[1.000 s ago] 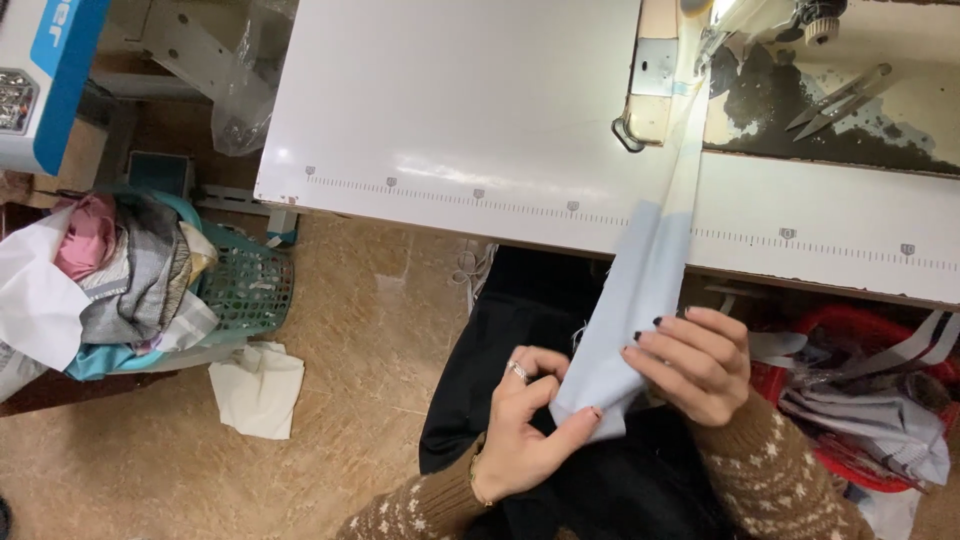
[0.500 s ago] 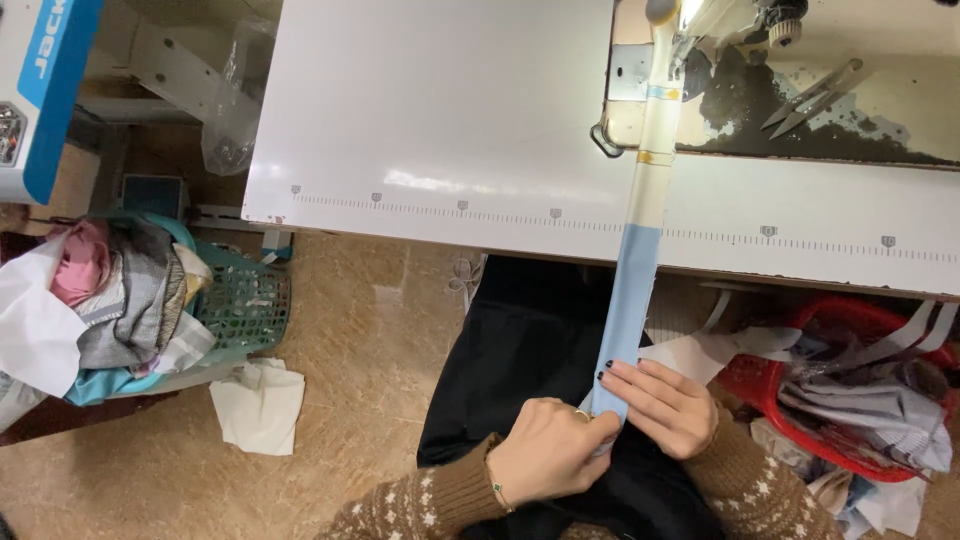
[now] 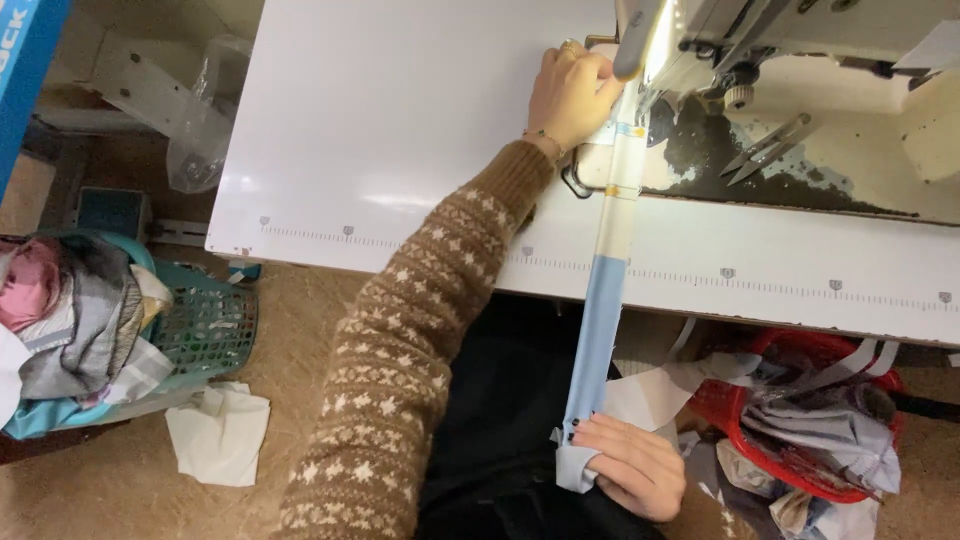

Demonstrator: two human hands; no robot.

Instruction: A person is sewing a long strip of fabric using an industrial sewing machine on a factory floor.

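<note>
- Two hands work one long, narrow strip of light blue fabric (image 3: 603,320), which runs from the sewing machine (image 3: 790,40) straight down over the front edge of the white sewing table (image 3: 400,130) to the person's lap.
- The left hand (image 3: 572,95), in a brown patterned knit sleeve (image 3: 420,340), lies on the table just left of the machine's needle area, fingers curled down and pressing the strip's upper end flat; a ring shows on one finger.
- The right hand (image 3: 632,465) is below the table's front edge, closed around the strip's lower end, pinching it so the strip hangs taut; the nails are dark.
- A pair of metal thread snips (image 3: 765,152) lies on the machine bed, to the right of the strip and apart from it.
- A ruler scale (image 3: 730,280) is printed along the table's front edge, and the strip crosses it.
- Left of the table, on the floor, a teal plastic basket (image 3: 205,325) holds mixed cloth, with a white rag (image 3: 218,435) just beside it.
- Below the table's right part, a red basket (image 3: 800,440) holds grey and white fabric scraps, near the right hand.
</note>
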